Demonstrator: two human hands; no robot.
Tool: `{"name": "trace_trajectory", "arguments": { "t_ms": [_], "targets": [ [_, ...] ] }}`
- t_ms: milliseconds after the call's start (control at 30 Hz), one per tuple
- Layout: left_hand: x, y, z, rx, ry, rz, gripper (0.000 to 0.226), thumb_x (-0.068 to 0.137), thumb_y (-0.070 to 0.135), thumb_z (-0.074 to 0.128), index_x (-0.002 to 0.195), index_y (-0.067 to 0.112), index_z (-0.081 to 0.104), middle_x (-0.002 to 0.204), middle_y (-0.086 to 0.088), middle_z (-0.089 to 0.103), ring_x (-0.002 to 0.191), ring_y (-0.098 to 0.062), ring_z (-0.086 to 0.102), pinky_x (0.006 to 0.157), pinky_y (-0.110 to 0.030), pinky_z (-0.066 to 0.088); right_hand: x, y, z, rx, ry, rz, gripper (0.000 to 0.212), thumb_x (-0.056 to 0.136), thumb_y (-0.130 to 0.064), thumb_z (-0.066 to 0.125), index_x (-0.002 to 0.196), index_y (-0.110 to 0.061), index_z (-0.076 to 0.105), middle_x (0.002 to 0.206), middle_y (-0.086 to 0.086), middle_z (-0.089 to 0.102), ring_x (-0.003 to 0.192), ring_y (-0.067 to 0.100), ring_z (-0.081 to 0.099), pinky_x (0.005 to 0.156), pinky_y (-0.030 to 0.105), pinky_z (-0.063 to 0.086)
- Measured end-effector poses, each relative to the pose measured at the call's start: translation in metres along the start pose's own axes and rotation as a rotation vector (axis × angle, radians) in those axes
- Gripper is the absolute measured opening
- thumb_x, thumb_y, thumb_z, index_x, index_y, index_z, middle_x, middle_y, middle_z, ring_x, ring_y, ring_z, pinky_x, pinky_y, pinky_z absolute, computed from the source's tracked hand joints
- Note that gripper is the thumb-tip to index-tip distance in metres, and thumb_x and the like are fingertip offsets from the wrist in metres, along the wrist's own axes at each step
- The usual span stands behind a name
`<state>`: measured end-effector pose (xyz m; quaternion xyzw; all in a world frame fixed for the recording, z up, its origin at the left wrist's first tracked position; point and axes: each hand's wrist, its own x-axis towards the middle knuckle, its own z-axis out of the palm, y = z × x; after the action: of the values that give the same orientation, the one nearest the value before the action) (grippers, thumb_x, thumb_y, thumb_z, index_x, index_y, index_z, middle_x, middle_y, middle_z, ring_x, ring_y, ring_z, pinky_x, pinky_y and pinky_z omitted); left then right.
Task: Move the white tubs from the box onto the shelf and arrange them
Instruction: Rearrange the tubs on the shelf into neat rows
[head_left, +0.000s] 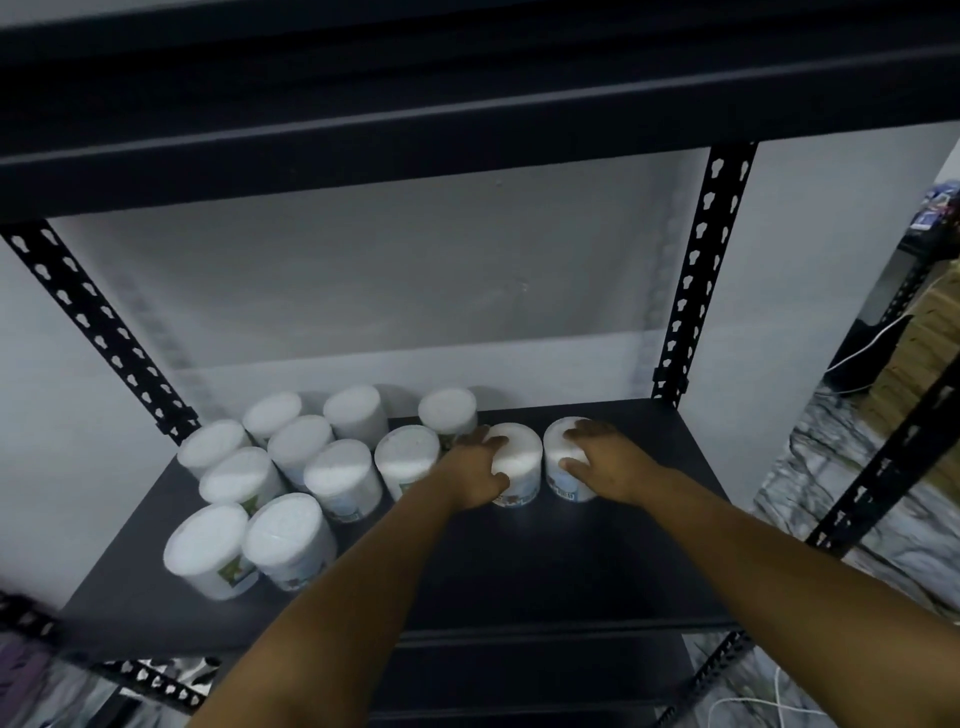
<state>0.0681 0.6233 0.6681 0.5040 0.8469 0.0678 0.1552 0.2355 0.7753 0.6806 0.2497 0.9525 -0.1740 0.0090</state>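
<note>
Several white tubs (343, 475) with printed labels stand in rows on the left half of a dark shelf (519, 566). Two more tubs stand side by side near the shelf's middle. My left hand (475, 470) grips the left one (519, 457) from its left side, fingers over the lid and thumb at the front. My right hand (602, 460) grips the right tub (558, 449) from its right side. Both tubs rest upright on the shelf. The box is out of view.
Black perforated uprights (701, 270) frame the shelf at the back left and back right. A dark upper shelf (467, 104) hangs overhead. A white wall stands behind. Marbled floor and stacked cartons (924, 364) lie to the right.
</note>
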Motion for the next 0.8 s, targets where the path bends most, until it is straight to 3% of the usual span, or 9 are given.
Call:
{"name": "trace_trajectory", "arguments": {
  "t_ms": [133, 267, 500, 800],
  "targets": [
    [-0.004, 0.004, 0.001, 0.052, 0.024, -0.019, 0.066, 0.094, 0.038, 0.049, 0.151, 0.02, 0.023, 0.159, -0.009, 0.014, 0.143, -0.036, 0.019, 0.116, -0.047, 0.023, 0.001, 0.001, -0.005, 0.045, -0.022, 0.004, 0.058, 0.093, -0.03, 0.054, 0.145, -0.01, 0.036, 0.154, 0.009, 0.029, 0.141, 0.025, 0.026, 0.116, 0.034, 0.023],
    [-0.004, 0.009, 0.001, 0.041, 0.056, -0.039, 0.066, 0.094, 0.044, 0.049, 0.15, 0.021, 0.024, 0.158, -0.008, 0.015, 0.143, -0.034, 0.02, 0.116, -0.048, 0.024, 0.0, 0.002, -0.005, 0.111, -0.033, 0.008, 0.062, 0.089, -0.013, 0.054, 0.147, -0.01, 0.032, 0.158, 0.008, 0.014, 0.145, 0.026, 0.014, 0.117, 0.03, 0.017],
    [-0.01, 0.011, -0.002, -0.018, 0.081, 0.043, 0.055, 0.098, 0.026, 0.045, 0.15, 0.019, 0.028, 0.16, -0.002, 0.016, 0.146, -0.023, 0.018, 0.119, -0.038, 0.02, 0.002, 0.004, 0.004, -0.105, 0.041, 0.02, 0.066, 0.092, -0.046, 0.053, 0.146, -0.015, 0.033, 0.153, 0.01, 0.028, 0.14, 0.028, 0.027, 0.114, 0.036, 0.026],
    [-0.015, 0.021, 0.0, 0.06, 0.142, -0.02, 0.051, 0.099, 0.032, 0.042, 0.146, 0.014, 0.034, 0.154, -0.007, 0.028, 0.137, -0.027, 0.034, 0.11, -0.041, 0.034, 0.005, 0.011, -0.004, -0.043, -0.018, -0.03, 0.063, 0.091, -0.031, 0.055, 0.146, -0.012, 0.032, 0.157, 0.009, 0.022, 0.144, 0.025, 0.02, 0.117, 0.033, 0.02]
  ]
}}
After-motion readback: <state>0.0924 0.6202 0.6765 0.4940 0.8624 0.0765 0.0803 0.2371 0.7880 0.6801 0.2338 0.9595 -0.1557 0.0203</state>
